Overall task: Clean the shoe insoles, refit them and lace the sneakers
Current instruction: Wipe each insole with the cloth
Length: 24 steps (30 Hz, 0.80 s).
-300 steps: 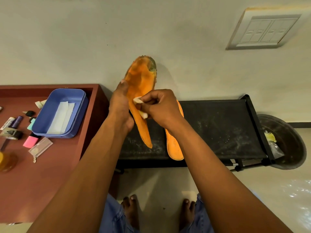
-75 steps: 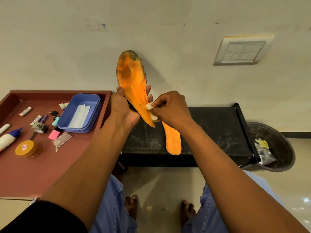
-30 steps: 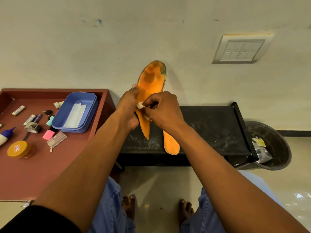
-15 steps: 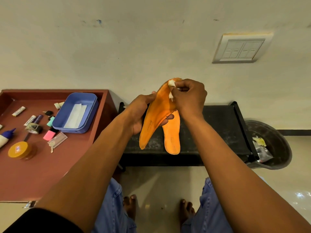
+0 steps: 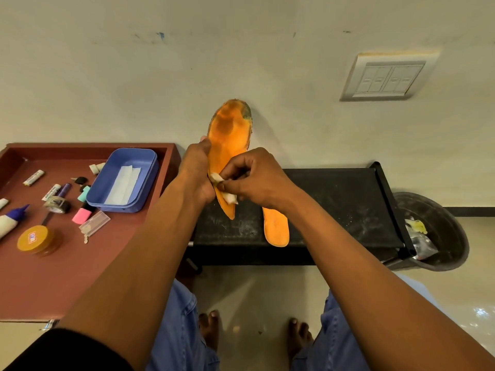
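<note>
My left hand (image 5: 197,170) grips an orange insole (image 5: 229,132) by its middle and holds it upright in front of the wall, its stained toe end pointing up. My right hand (image 5: 254,178) pinches a small white wipe (image 5: 218,180) against the insole's lower half. A second orange insole (image 5: 276,226) lies flat on the black bench (image 5: 348,204), partly hidden behind my right wrist. No sneakers are in view.
A maroon tray table (image 5: 40,277) on the left carries a blue tub (image 5: 126,180) with white wipes, a yellow-lidded jar (image 5: 36,238), a glue bottle, tape, markers and small items. A dark waste bin (image 5: 439,228) stands right of the bench. My bare feet are on the floor below.
The insole was bent over half a second ago with my right hand at its toe end. Now it stands straight again and my right hand has come down to its lower half with the wipe.
</note>
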{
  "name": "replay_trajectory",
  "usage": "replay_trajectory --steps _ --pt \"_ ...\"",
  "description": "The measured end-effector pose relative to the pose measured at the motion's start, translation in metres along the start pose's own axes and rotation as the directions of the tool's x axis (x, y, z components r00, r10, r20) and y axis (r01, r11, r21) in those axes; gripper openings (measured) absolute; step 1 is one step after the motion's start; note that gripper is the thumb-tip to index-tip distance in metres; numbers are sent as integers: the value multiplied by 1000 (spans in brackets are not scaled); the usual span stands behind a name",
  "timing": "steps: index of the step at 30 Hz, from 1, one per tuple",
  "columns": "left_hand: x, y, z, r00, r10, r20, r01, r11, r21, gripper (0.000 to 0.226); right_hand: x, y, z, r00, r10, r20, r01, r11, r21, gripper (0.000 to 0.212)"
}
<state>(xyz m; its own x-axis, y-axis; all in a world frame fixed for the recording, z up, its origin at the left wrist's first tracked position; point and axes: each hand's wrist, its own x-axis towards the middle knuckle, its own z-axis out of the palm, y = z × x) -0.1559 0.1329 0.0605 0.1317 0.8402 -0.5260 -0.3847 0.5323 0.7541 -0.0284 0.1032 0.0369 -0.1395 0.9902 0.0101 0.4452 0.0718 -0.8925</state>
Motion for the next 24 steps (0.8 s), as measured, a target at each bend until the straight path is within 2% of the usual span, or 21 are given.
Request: replay_trajectory --steps 2,5,8,12,14,18,22,24 --pt "-2 -1 2 1000 18 18 -17 1000 -21 45 -1 0 3 997 -4 -76 1 999 -37 9" --pt "-4 -7 6 999 -15 44 16 1000 -10 45 0 2 7 971 -20 -238 -25 982 -187 10" --pt "-6 -14 11 996 -39 75 36 998 47 46 6 9 3 911 -37 -411 -79 961 -263 7" --pt "-9 -19 15 992 -43 117 26 989 144 37 12 22 -13 822 -1 -570 -173 953 -251 6" --pt "-8 -19 16 990 -48 134 28 988 149 35 13 24 -21 824 40 -566 -184 963 -199 7" --pt "-4 -19 13 993 11 121 -22 996 87 32 14 25 -19 883 64 -465 -142 980 -136 7" --pt "3 -16 8 992 65 104 -62 998 -27 40 13 16 -6 965 64 -253 -92 990 -102 9" --pt "7 -10 4 991 88 96 -80 994 -80 42 11 11 -2 985 71 -158 -77 997 -31 11"
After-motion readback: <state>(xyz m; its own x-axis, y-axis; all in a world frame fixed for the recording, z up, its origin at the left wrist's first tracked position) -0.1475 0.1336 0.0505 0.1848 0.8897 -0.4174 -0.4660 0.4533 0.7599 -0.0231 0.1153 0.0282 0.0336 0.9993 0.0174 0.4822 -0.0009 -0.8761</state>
